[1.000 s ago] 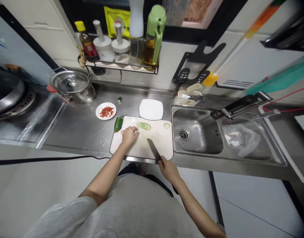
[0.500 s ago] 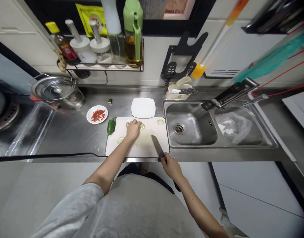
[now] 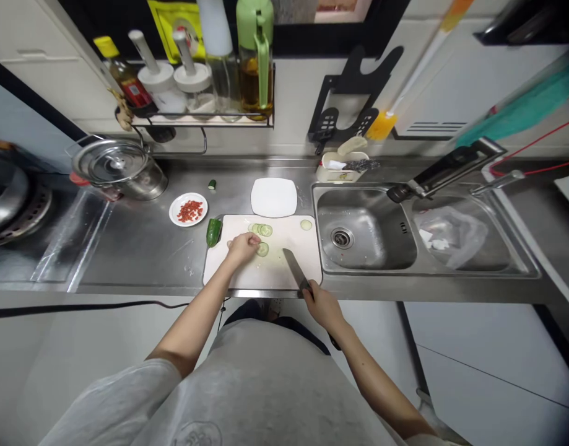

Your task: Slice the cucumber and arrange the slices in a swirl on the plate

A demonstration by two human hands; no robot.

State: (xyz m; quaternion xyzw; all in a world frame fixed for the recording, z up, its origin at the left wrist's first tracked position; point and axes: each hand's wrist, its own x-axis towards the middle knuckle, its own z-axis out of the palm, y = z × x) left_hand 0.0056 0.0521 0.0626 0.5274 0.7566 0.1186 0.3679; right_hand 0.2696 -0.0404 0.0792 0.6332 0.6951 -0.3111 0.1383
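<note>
My left hand (image 3: 244, 248) is over the left half of the white cutting board (image 3: 284, 275), fingers drawn together at the edge of a cucumber slice (image 3: 263, 249). Just beyond the fingers, a few overlapping cucumber slices (image 3: 265, 230) lie in a short row. One more round slice (image 3: 306, 225) rests alone near the board's far right corner. My right hand (image 3: 325, 306) grips a kitchen knife by its dark handle; the blade (image 3: 294, 267) points away and to the left, low over the board. A cut piece of cucumber (image 3: 214, 232) leans at the board's left edge.
Behind the board lies a white rectangular plate (image 3: 273, 197). To the left are a small plate (image 3: 173, 212) of chopped red pieces, a cucumber end (image 3: 212, 184) and a lidded steel pot (image 3: 145, 179). A double sink (image 3: 368, 244) adjoins on the right.
My left hand has drawn back toward me and slightly left, uncovering the row of cucumber slices. A slice now lies by its fingertips. The knife stays in my right hand, almost unmoved.
</note>
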